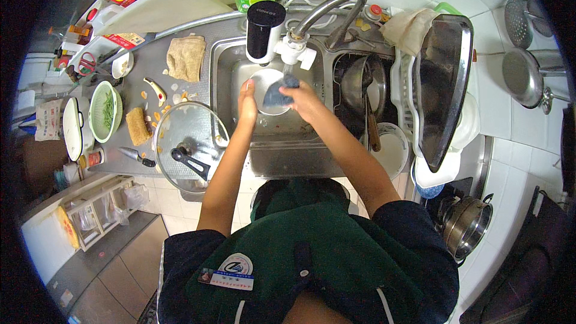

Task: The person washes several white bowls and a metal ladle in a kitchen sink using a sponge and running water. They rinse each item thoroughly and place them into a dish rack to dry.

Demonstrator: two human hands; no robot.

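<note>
My left hand (247,102) grips the near-left rim of a white bowl (260,83) over the left basin of the steel sink (229,122). In my right hand (305,99) is a dark blue-grey scrubbing cloth (278,93), pressed against the bowl's right side and covering part of it. Water runs from the white faucet head (294,51) just above the cloth. Beside that faucet stands a white and black cylindrical dispenser (265,31). Food scraps lie on the basin floor near my wrists.
Left on the counter are a glass lid (191,128), a kitchen knife (135,156), a peeler (155,89), a sponge (138,126), a folded cloth (185,58) and a green basket (95,121) of green beans. At right, a metal pot (353,84) fills the second basin, beside a dish rack (405,94).
</note>
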